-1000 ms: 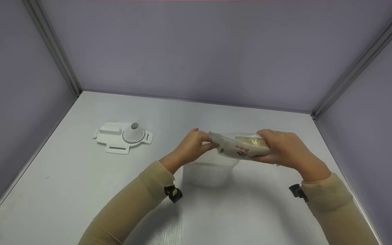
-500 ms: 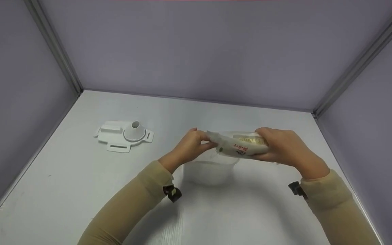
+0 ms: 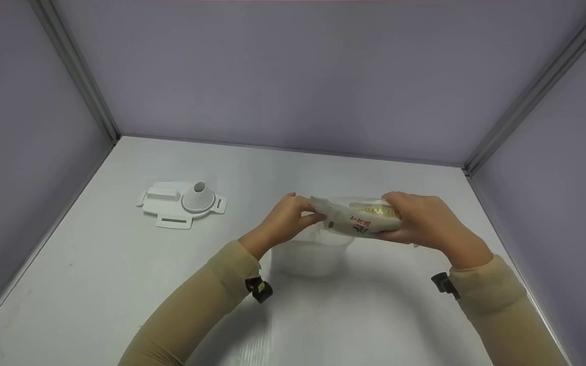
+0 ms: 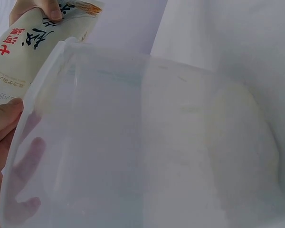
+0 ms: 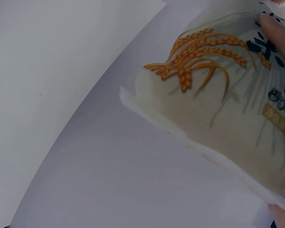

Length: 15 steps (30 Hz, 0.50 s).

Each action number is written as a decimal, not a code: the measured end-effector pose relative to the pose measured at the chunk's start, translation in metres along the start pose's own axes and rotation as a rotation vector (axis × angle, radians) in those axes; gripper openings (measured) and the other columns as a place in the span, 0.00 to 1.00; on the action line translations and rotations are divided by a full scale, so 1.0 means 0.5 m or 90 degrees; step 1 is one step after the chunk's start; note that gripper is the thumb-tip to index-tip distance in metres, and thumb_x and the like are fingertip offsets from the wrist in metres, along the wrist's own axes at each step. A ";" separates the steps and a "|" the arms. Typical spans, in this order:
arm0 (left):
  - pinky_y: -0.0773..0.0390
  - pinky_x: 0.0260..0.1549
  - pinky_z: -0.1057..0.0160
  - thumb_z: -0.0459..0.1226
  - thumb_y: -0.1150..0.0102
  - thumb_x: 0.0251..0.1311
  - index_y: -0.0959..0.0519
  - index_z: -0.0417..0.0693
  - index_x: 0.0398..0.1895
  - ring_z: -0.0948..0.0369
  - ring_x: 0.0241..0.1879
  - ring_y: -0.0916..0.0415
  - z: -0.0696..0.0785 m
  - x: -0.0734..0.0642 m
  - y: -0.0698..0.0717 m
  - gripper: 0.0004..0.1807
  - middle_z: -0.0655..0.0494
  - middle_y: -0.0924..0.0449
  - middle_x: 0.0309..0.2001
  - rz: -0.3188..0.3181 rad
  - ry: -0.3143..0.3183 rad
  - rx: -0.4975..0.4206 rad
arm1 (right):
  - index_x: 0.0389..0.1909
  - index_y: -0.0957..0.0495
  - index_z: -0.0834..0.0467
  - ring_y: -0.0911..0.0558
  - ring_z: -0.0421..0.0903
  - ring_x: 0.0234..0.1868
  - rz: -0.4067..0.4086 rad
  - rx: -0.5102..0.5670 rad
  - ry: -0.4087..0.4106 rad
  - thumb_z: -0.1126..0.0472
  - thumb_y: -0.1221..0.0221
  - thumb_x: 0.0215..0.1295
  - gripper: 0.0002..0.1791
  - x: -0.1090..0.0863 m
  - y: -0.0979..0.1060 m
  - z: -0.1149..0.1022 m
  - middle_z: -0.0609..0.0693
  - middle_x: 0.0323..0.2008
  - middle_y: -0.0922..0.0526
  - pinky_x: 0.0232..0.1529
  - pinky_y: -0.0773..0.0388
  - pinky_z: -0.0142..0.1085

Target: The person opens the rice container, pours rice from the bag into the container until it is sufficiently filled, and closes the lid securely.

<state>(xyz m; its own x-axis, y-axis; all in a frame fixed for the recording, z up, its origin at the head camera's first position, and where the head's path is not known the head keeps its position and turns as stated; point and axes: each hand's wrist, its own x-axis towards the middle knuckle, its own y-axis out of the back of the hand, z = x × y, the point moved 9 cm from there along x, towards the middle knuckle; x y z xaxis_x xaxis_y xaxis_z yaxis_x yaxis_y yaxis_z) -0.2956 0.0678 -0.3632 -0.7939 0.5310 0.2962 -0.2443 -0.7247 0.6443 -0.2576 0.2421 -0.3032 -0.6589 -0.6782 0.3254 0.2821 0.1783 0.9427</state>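
Note:
A printed rice bag (image 3: 361, 218) is held tilted above a translucent plastic tub (image 3: 311, 259) on the white table. My right hand (image 3: 422, 223) grips the bag's body at its right end. At the bag's left end, my left hand (image 3: 290, 218) pinches the edge of its mouth between thumb and fingers. Orange grain ears and dark characters show on the bag (image 5: 204, 71) in the right wrist view. From the left wrist, the tub (image 4: 147, 128) fills most of the picture, and left-hand fingers show through its wall near the rim. A pale mass shows low in the tub.
A white plastic lid-like piece (image 3: 176, 203) with a cone-shaped spout and side tabs lies on the table (image 3: 94, 284) to the left. Grey-violet panels (image 3: 293, 76) in metal framing enclose the table at the back and sides.
Both hands keep their hold on the rice bag, which stays tilted over the tub in almost the same position. Only a slight shift of the whole head view shows.

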 end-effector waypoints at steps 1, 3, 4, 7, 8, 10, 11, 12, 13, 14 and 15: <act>0.50 0.64 0.48 0.39 0.39 0.58 0.16 0.48 0.42 0.63 0.48 0.23 -0.001 -0.001 0.001 0.10 0.58 0.17 0.43 0.001 -0.001 0.000 | 0.42 0.26 0.59 0.29 0.40 0.21 0.001 -0.001 0.003 0.46 0.26 0.37 0.32 0.001 -0.001 -0.001 0.46 0.28 0.21 0.20 0.31 0.34; 0.50 0.64 0.48 0.39 0.40 0.59 0.16 0.48 0.42 0.63 0.48 0.23 -0.003 -0.003 0.005 0.11 0.58 0.17 0.43 0.003 -0.001 0.000 | 0.42 0.27 0.58 0.29 0.39 0.22 -0.002 0.000 0.002 0.46 0.26 0.38 0.32 0.004 -0.003 -0.002 0.46 0.28 0.21 0.20 0.31 0.34; 0.50 0.64 0.48 0.39 0.39 0.59 0.16 0.48 0.42 0.63 0.48 0.23 -0.004 -0.004 0.007 0.10 0.58 0.17 0.43 0.006 -0.002 0.000 | 0.43 0.27 0.58 0.29 0.40 0.22 -0.005 0.001 0.000 0.46 0.26 0.38 0.33 0.006 -0.004 -0.002 0.46 0.28 0.21 0.20 0.31 0.34; 0.50 0.64 0.48 0.39 0.39 0.59 0.16 0.48 0.42 0.63 0.48 0.23 -0.008 -0.006 0.012 0.10 0.58 0.17 0.43 0.010 0.000 -0.002 | 0.43 0.26 0.58 0.28 0.40 0.22 -0.012 0.005 -0.004 0.46 0.26 0.38 0.33 0.012 -0.006 -0.003 0.46 0.29 0.21 0.21 0.31 0.35; 0.49 0.64 0.48 0.39 0.39 0.59 0.16 0.47 0.42 0.63 0.48 0.23 -0.009 -0.007 0.014 0.10 0.58 0.17 0.43 0.012 -0.001 -0.001 | 0.43 0.26 0.58 0.28 0.40 0.22 -0.013 0.007 -0.004 0.46 0.26 0.39 0.32 0.014 -0.006 -0.004 0.46 0.29 0.21 0.21 0.31 0.35; 0.49 0.64 0.47 0.39 0.39 0.59 0.16 0.46 0.42 0.62 0.47 0.22 -0.010 -0.008 0.018 0.10 0.57 0.17 0.43 0.015 -0.003 0.000 | 0.43 0.26 0.59 0.28 0.40 0.22 -0.017 0.010 -0.005 0.46 0.27 0.39 0.32 0.019 -0.007 -0.007 0.46 0.29 0.21 0.21 0.31 0.35; 0.49 0.64 0.47 0.39 0.39 0.59 0.16 0.46 0.42 0.62 0.47 0.22 -0.011 -0.009 0.019 0.10 0.57 0.17 0.43 0.016 -0.002 0.002 | 0.42 0.26 0.59 0.28 0.40 0.22 -0.021 0.010 -0.005 0.46 0.27 0.40 0.32 0.021 -0.008 -0.008 0.46 0.28 0.21 0.21 0.31 0.35; 0.48 0.63 0.47 0.38 0.39 0.59 0.16 0.46 0.42 0.62 0.47 0.22 -0.011 -0.010 0.021 0.10 0.57 0.17 0.43 0.017 -0.001 0.003 | 0.42 0.26 0.58 0.28 0.40 0.22 -0.025 0.011 -0.007 0.46 0.27 0.40 0.31 0.024 -0.009 -0.009 0.46 0.28 0.21 0.21 0.31 0.35; 0.48 0.63 0.47 0.38 0.39 0.58 0.16 0.45 0.42 0.62 0.47 0.22 -0.012 -0.011 0.023 0.11 0.56 0.17 0.42 0.018 0.001 0.003 | 0.42 0.26 0.58 0.28 0.40 0.22 -0.027 0.013 -0.008 0.46 0.27 0.41 0.31 0.026 -0.010 -0.010 0.46 0.28 0.21 0.21 0.31 0.35; 0.48 0.63 0.47 0.38 0.39 0.58 0.16 0.45 0.42 0.61 0.46 0.22 -0.013 -0.011 0.024 0.10 0.56 0.17 0.42 0.020 0.001 0.004 | 0.42 0.26 0.58 0.28 0.40 0.22 -0.029 0.013 -0.008 0.46 0.27 0.41 0.31 0.027 -0.011 -0.010 0.46 0.28 0.21 0.21 0.31 0.35; 0.48 0.63 0.47 0.38 0.39 0.58 0.16 0.45 0.42 0.61 0.46 0.22 -0.014 -0.012 0.026 0.10 0.56 0.17 0.42 0.021 0.003 0.003 | 0.42 0.26 0.58 0.28 0.40 0.22 -0.030 0.011 -0.008 0.46 0.27 0.41 0.31 0.029 -0.012 -0.011 0.46 0.28 0.22 0.21 0.31 0.35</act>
<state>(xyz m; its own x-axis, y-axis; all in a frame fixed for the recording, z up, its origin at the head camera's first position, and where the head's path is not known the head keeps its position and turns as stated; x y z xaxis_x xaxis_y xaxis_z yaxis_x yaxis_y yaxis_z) -0.2979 0.0521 -0.3618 -0.8043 0.5047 0.3137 -0.2156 -0.7398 0.6373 -0.2651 0.2274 -0.3045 -0.6798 -0.6771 0.2818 0.2389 0.1589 0.9580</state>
